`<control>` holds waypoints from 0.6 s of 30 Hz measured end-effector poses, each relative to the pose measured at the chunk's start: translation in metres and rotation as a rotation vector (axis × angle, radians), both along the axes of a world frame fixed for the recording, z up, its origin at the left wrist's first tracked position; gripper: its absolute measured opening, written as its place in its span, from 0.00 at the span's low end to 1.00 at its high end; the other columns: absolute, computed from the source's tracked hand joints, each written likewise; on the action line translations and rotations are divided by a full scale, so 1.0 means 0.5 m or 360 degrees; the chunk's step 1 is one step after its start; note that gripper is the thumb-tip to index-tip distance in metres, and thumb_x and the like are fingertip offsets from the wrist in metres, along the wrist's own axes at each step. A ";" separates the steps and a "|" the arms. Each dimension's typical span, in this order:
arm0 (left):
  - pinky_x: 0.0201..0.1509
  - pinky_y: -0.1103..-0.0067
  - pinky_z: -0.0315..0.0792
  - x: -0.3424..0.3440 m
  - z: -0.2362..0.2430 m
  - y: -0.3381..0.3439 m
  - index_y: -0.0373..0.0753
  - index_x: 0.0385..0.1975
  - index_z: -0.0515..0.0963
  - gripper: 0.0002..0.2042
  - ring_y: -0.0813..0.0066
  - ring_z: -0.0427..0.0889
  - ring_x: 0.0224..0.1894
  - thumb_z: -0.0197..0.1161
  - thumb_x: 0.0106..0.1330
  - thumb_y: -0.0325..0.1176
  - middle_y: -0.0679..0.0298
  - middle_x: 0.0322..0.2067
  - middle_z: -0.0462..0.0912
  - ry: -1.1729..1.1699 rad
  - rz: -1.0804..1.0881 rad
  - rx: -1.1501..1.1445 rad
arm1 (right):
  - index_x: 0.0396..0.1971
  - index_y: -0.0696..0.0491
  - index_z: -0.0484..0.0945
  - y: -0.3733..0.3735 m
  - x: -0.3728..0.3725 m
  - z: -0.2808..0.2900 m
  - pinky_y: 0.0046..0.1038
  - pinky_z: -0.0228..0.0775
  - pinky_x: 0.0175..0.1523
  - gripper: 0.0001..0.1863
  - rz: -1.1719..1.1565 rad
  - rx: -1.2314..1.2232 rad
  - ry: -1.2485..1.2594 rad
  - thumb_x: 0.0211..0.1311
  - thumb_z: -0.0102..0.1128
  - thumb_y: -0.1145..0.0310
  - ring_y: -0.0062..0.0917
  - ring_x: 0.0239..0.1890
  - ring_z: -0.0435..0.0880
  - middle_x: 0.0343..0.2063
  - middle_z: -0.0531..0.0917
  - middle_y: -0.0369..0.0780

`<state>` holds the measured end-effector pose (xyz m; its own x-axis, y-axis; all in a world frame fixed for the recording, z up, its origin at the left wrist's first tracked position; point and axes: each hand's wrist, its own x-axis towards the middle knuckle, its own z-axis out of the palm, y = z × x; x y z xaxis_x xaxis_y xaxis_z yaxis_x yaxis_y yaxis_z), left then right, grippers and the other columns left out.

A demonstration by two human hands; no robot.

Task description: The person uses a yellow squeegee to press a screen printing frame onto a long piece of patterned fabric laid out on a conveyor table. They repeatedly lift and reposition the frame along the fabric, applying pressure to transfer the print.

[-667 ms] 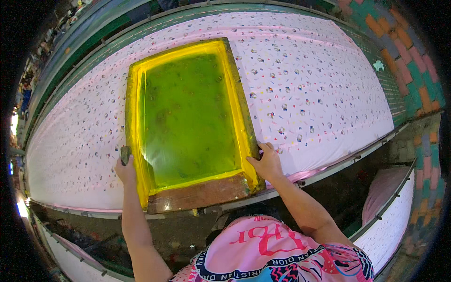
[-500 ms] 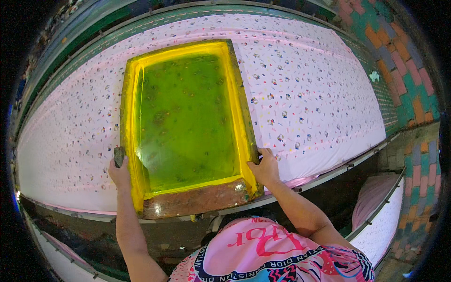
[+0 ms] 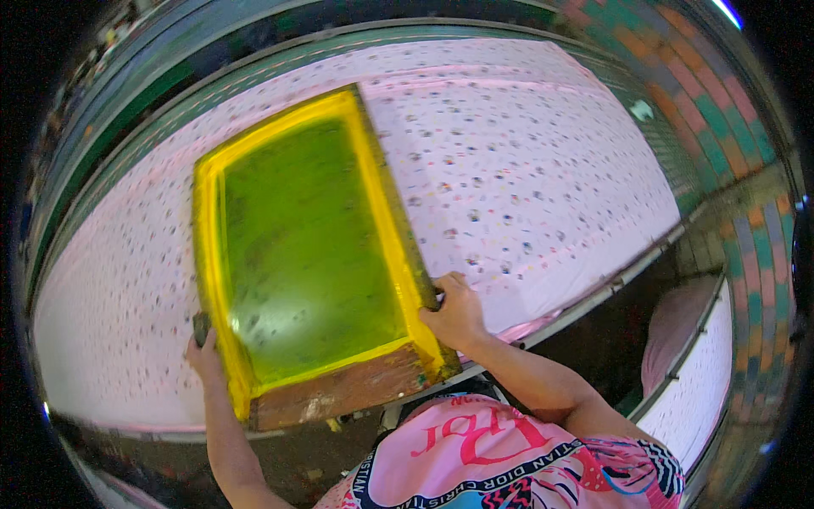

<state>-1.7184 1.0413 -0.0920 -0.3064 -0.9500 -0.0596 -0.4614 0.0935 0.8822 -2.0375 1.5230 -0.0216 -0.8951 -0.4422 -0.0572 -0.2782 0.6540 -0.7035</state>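
My left hand (image 3: 204, 353) grips the left side of a large screen frame (image 3: 370, 153) at a small dark block sticking out there; its fingers are partly hidden. My right hand (image 3: 451, 310) is closed on the frame's lower right side, thumb on top. The frame has yellow borders, translucent green mesh (image 3: 301, 233) and a brown wooden strip (image 3: 326, 390) at the near end. It lies over pale pink fabric (image 3: 526, 161) printed with small scattered motifs, spread on a long table. The picture is slightly blurred.
Green table margins (image 3: 682, 170) show beyond the fabric, with another long dark table (image 3: 212, 38) behind. Multicoloured paving (image 3: 750, 280) runs at the right. A second fabric-covered surface (image 3: 691, 373) stands at the lower right, and a dark gap (image 3: 585, 314) lies along the near edge.
The frame and both my hands appear lower and further left in the picture, tilted anticlockwise; the table has shifted too, as the view turns. Both hands keep their hold.
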 end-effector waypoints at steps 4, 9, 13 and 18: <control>0.47 0.70 0.81 -0.073 0.066 0.088 0.30 0.54 0.84 0.14 0.68 0.86 0.40 0.72 0.73 0.27 0.60 0.43 0.89 0.0220 -0.0002 0.0245 | 0.48 0.59 0.85 0.050 -0.076 0.023 0.48 0.82 0.56 0.24 0.0014 -0.0007 -0.0026 0.52 0.75 0.63 0.51 0.50 0.88 0.49 0.84 0.50; 0.46 0.68 0.84 -0.210 0.096 0.213 0.30 0.55 0.83 0.13 0.65 0.89 0.42 0.71 0.75 0.27 0.57 0.46 0.89 0.0292 -0.0071 0.0267 | 0.45 0.59 0.86 0.187 -0.224 0.029 0.48 0.82 0.55 0.21 -0.0059 0.0013 0.0105 0.52 0.73 0.65 0.52 0.49 0.88 0.47 0.85 0.50; 0.45 0.69 0.84 -0.387 0.145 0.391 0.29 0.54 0.82 0.13 0.65 0.89 0.41 0.71 0.75 0.26 0.56 0.45 0.89 0.0430 -0.0054 0.0259 | 0.45 0.60 0.88 0.334 -0.371 0.010 0.45 0.82 0.55 0.21 -0.0103 0.0030 0.0182 0.51 0.72 0.66 0.50 0.49 0.88 0.46 0.86 0.51; 0.42 0.70 0.81 -0.573 0.123 0.595 0.29 0.51 0.83 0.11 0.68 0.87 0.39 0.72 0.73 0.25 0.58 0.43 0.89 0.0294 -0.0095 0.0171 | 0.46 0.59 0.90 0.555 -0.547 -0.028 0.43 0.81 0.58 0.22 -0.0221 0.0003 0.0138 0.50 0.73 0.66 0.49 0.51 0.88 0.47 0.87 0.51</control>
